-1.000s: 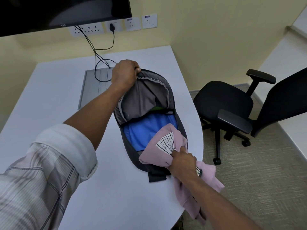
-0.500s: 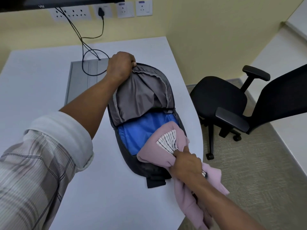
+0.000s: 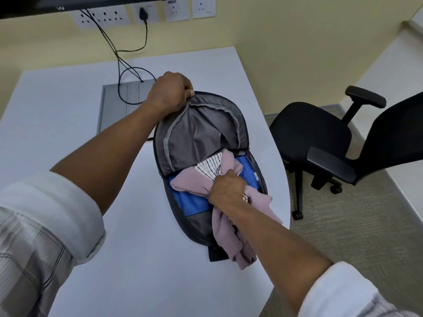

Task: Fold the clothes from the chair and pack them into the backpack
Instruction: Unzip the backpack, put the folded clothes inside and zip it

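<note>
A dark grey backpack (image 3: pixel 201 133) lies flat on the white table (image 3: pixel 57 106) with its front flap lifted. My left hand (image 3: pixel 170 93) grips the top edge of that flap and holds it up. Inside lies a blue garment (image 3: pixel 191 202). My right hand (image 3: pixel 226 187) clutches a pink garment (image 3: pixel 190 181) with a white striped patch (image 3: pixel 209 168); its upper part lies in the bag's mouth on the blue garment, and its lower part hangs out over the bag's bottom edge. The black office chair (image 3: pixel 315 131) at the right has a bare seat.
A grey cable hatch (image 3: pixel 119 104) sits in the table behind the backpack, with black cables (image 3: pixel 121 72) running up to wall sockets (image 3: pixel 100 18). A screen's lower edge (image 3: pixel 68 3) hangs at the top left. The table's curved edge lies close to the right of the bag.
My right hand has pushed the pink garment up from the bag's lower edge into the opening, over the blue garment. My left hand keeps holding the flap up.
</note>
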Tool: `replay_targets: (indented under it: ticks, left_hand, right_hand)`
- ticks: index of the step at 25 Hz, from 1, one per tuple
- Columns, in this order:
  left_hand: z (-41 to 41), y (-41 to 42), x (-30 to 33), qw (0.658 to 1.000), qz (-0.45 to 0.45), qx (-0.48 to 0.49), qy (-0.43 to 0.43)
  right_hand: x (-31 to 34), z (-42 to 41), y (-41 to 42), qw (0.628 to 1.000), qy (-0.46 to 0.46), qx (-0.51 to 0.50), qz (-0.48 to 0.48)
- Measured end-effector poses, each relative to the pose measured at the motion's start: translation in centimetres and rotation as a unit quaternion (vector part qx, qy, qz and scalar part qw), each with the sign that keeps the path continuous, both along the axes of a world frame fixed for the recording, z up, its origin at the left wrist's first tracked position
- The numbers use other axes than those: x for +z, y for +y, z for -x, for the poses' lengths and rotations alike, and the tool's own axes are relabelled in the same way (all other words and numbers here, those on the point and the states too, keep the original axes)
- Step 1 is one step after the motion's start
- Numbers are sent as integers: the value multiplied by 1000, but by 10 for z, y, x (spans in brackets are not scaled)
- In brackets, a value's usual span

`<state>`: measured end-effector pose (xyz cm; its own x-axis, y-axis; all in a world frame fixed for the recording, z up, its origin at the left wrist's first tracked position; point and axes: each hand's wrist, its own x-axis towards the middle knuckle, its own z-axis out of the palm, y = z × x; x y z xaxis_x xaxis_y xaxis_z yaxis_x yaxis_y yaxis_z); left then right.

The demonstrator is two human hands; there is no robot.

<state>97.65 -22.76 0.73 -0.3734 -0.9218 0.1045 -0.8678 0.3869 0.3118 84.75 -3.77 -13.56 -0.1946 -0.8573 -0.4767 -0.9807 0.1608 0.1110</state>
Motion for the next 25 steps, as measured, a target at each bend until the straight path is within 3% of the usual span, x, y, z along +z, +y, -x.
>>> replay_targets:
  ticks: [3, 9, 11, 14, 16, 20, 25]
  left_hand:
    - [2, 0, 6, 1000, -2, -18, 1]
    - [-2, 1, 11, 1000, 8, -19, -8]
    - [-3, 2, 10, 1000, 7, -16, -7]
    - [-2, 2, 8, 1000, 2, -11, -6]
    - [0, 3, 7, 1000, 3, -10, -6]
    - [5, 13, 3, 999, 21, -28, -3]
    - [4, 34, -5, 996, 13, -78, 48]
  right_hand:
    - [-1, -6, -25, 999, -3, 6, 35]
    - [-25, -9, -36, 995, -62, -74, 2]
    - [-23, -6, -28, 993, -78, -64, 60]
    - [-23, -7, 8, 976, -91, 28, 195]
    - [-31, -11, 34, 983, -81, 51, 158]
    - [-49, -9, 20, 997, -61, 0, 44]
    - [-51, -6, 6, 994, -71, 25, 79]
